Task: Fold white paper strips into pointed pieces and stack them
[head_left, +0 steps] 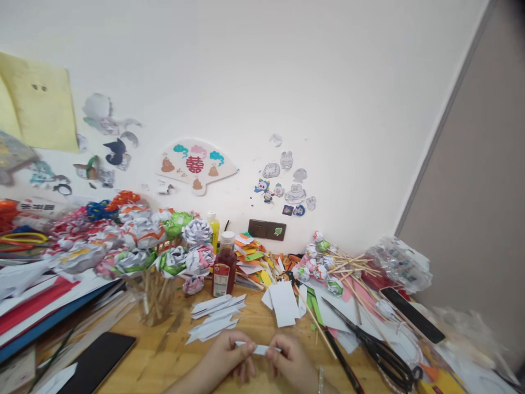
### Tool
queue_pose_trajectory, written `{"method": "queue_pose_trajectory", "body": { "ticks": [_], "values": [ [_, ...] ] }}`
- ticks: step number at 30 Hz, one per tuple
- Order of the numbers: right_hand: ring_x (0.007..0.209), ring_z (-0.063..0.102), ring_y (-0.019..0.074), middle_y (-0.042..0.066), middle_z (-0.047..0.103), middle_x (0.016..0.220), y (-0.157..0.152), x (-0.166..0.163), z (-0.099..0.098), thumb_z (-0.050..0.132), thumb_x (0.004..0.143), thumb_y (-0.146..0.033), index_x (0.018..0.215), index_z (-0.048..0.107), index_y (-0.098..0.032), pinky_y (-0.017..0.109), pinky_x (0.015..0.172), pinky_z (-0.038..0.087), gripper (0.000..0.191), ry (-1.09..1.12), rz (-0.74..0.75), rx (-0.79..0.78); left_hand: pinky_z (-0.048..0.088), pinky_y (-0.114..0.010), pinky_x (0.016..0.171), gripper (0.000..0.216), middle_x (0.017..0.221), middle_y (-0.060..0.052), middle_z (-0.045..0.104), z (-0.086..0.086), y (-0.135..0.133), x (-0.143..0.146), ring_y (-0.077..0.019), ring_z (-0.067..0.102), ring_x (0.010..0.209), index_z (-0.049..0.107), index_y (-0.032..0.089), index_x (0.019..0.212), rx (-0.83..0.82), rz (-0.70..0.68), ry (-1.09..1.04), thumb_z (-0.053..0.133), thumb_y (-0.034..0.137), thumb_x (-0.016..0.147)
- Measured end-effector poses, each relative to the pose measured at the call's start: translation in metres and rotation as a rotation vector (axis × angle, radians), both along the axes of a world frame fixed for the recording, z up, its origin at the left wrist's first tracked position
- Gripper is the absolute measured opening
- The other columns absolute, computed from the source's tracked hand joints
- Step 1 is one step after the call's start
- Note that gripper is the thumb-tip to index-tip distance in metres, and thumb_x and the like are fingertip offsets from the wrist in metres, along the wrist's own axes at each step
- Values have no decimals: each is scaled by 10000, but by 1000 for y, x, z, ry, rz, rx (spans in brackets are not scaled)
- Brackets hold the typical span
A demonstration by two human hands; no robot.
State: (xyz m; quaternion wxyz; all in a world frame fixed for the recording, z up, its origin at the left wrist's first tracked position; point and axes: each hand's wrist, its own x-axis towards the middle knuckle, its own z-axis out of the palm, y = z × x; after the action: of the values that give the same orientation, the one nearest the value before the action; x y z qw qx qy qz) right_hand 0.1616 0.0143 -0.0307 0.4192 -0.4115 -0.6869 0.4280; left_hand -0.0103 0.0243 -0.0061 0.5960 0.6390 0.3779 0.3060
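Observation:
Between my two hands is a narrow folded strip of white paper [261, 349], stretched level just above the wooden table. My left hand [234, 354] pinches its left end between thumb and fingers. At the other end, my right hand [286, 357] has its thumb and fingers closed on the same strip. Just beyond my hands lies a stack of folded white paper strips [217, 316]. Farther right sit a few white paper sheets [283, 303]. The lower fingers of both hands are partly hidden.
Paper flowers on sticks stand in a clear jar [153, 301], beside a red-filled bottle [224, 265]. A dark phone [98, 361] lies at left. Black scissors [381, 350], wooden sticks [355, 265] and another black phone [412, 314] crowd the right side. A wall stands behind.

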Motion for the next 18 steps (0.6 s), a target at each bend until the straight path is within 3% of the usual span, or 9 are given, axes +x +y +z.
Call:
{"method": "queue_pose_trajectory", "body": {
  "ticks": [5,10,15,18],
  "values": [
    [315,336,59,-71,373,371,-2,-5,0,415,652,-621,548,430,-169,166,332,240,464,30,-41,-21,297,-183,383,583,451,11,542,-1,-3,0,-88,443,359,507,145,596,6,-74,-46,464,710,456],
    [289,326,56,-80,359,351,-9,-15,-3,401,610,-667,570,418,-174,156,293,219,494,3,77,-144,320,-207,443,636,320,42,335,-2,-12,0,-86,353,356,383,183,338,137,58,91,178,718,616],
    [331,299,37,-69,340,365,-10,-10,4,376,672,-620,430,379,-160,154,324,191,520,-75,96,-45,362,-217,503,622,322,28,348,2,-14,0,-108,399,386,374,200,322,168,60,161,168,688,647],
    [349,279,30,-71,334,377,-8,-6,8,413,659,-608,412,379,-152,154,331,175,520,-59,85,-27,346,-215,455,613,327,25,375,6,-14,-1,-112,398,376,408,196,352,169,37,190,219,728,589]
  ]
}}
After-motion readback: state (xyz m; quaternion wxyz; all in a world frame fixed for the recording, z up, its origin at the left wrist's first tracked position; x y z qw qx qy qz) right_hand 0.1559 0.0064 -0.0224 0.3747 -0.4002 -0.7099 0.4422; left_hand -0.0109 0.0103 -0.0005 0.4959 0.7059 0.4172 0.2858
